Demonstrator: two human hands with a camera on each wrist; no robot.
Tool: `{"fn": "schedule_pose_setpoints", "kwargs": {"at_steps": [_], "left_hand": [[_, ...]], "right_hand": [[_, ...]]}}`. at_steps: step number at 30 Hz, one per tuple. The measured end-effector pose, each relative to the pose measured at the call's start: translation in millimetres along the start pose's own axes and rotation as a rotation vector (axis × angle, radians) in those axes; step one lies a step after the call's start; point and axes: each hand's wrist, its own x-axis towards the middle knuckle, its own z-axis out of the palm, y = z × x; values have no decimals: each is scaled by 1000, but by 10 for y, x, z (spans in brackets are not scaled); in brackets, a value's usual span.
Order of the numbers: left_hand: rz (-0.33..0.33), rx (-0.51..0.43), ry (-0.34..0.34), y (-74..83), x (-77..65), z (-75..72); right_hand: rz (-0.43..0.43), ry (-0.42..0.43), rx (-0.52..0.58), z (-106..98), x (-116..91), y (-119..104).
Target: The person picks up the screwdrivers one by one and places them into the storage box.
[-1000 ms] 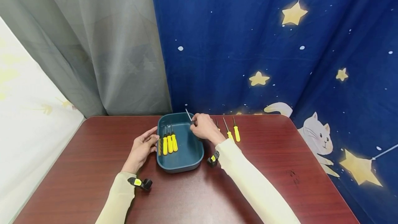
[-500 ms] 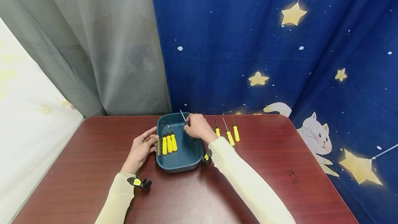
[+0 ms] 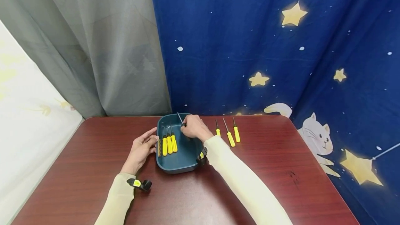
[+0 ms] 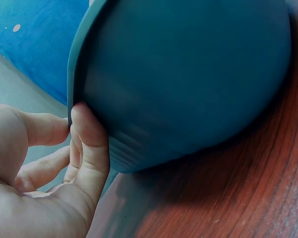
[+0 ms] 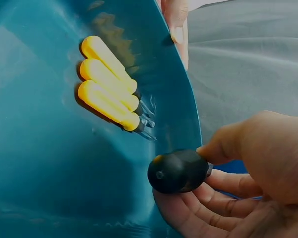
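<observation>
A dark blue-green plastic tray [image 3: 179, 170] stands on the table, three yellow-handled screwdrivers [image 3: 169, 144] lying side by side in its left part. My left hand [image 3: 141, 150] pinches the tray's left rim, thumb and fingers on either side of the wall in the left wrist view. Over the tray's right half, my right hand [image 3: 194, 127] holds another screwdriver [image 5: 176, 171] by its black handle. Its metal shaft points up and away toward the back of the tray in the head view. Three more yellow-handled screwdrivers [image 3: 230, 138] lie on the table right of the tray.
The reddish-brown wooden table [image 3: 268, 176] extends around the tray on all sides. Behind it hang a grey curtain [image 3: 125, 61] and a blue star-patterned curtain [image 3: 218, 44]. A pale patterned cloth [image 3: 34, 114] hangs on the left.
My right hand has moved left over the tray with the black-handled screwdriver, nearer the three lying inside. My left hand has stayed at the rim.
</observation>
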Motion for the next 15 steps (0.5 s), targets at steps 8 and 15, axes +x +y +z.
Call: {"fn": "schedule_pose_setpoints", "kwargs": {"at_steps": [8, 15], "left_hand": [[12, 5, -9, -4, -9, -8], [15, 4, -10, -14, 0, -10]], "right_hand": [[21, -56, -36, 42, 109, -21], [12, -73, -68, 76, 115, -69]]}}
